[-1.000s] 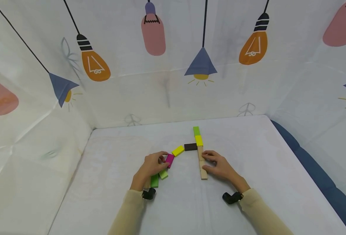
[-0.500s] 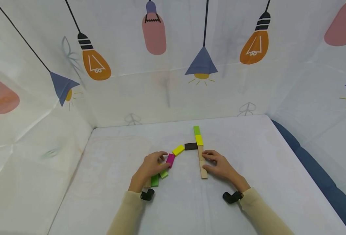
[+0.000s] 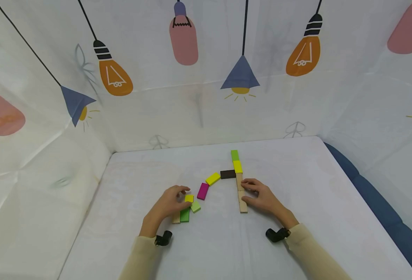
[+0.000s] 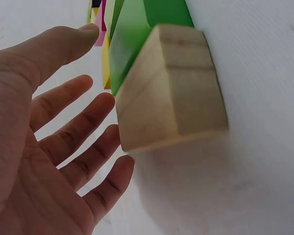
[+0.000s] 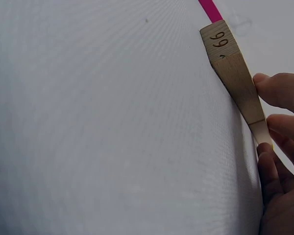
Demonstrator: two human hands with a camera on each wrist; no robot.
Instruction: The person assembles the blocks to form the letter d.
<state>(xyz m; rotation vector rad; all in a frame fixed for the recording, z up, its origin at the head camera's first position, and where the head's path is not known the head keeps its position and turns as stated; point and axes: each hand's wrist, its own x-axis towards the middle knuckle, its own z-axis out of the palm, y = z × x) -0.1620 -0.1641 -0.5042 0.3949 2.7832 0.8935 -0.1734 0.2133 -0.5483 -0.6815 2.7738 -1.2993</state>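
Observation:
In the head view my left hand (image 3: 164, 203) hovers around a small cluster: a yellow block (image 3: 189, 198), a light green block (image 3: 195, 207), a green block (image 3: 184, 216) and a wooden block (image 3: 176, 219). Its fingers are spread and hold nothing; in the left wrist view the fingertips (image 4: 105, 103) sit right beside the wooden block. My right hand (image 3: 262, 197) rests with loosely bent fingers along the right side of two end-to-end wooden blocks (image 3: 242, 204). A magenta block (image 3: 203, 191) lies between the hands.
A yellow block (image 3: 213, 179) and a dark brown block (image 3: 228, 174) continue the curve from the magenta block to the straight row. Another yellow block (image 3: 238, 167) and a green block (image 3: 235, 155) top that row. A white cloth (image 3: 213, 249) covers the table.
My left hand has let go of the magenta block and drawn back left and toward me, uncovering the small yellow block. The right hand stays in place.

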